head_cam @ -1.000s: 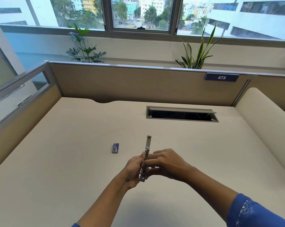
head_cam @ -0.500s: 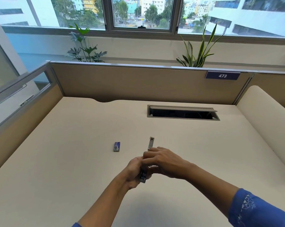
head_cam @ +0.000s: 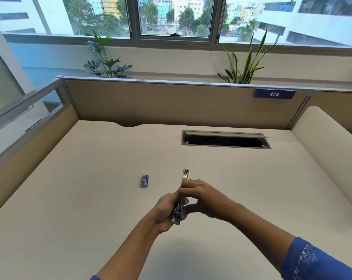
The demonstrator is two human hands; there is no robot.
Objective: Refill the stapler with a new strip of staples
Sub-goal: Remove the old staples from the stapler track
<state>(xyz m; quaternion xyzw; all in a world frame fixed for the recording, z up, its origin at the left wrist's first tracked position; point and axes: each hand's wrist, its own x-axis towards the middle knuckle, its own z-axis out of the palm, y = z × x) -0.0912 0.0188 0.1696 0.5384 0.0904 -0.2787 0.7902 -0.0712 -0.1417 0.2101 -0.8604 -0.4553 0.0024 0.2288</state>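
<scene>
A slim metal stapler [head_cam: 184,175] is held above the cream desk [head_cam: 90,199], its long axis pointing away from me. My left hand [head_cam: 165,211] grips its near end from the left side. My right hand [head_cam: 201,197] wraps over its middle from the right, fingers curled on top. Only the far tip and the near end [head_cam: 176,217] of the stapler show; the middle is hidden by my fingers. A small blue staple box [head_cam: 144,181] lies on the desk to the left of the hands, apart from them. No loose staple strip is visible.
A rectangular cable slot [head_cam: 226,139] with its lid raised sits in the desk behind the hands. Tan partition walls [head_cam: 171,104] close the desk at the back and left. A rounded cream divider [head_cam: 328,154] runs along the right side.
The stapler's far end dipped lower half a second ago and now sticks out further again. Both hands stayed in nearly the same place on it. The staple box has not moved.
</scene>
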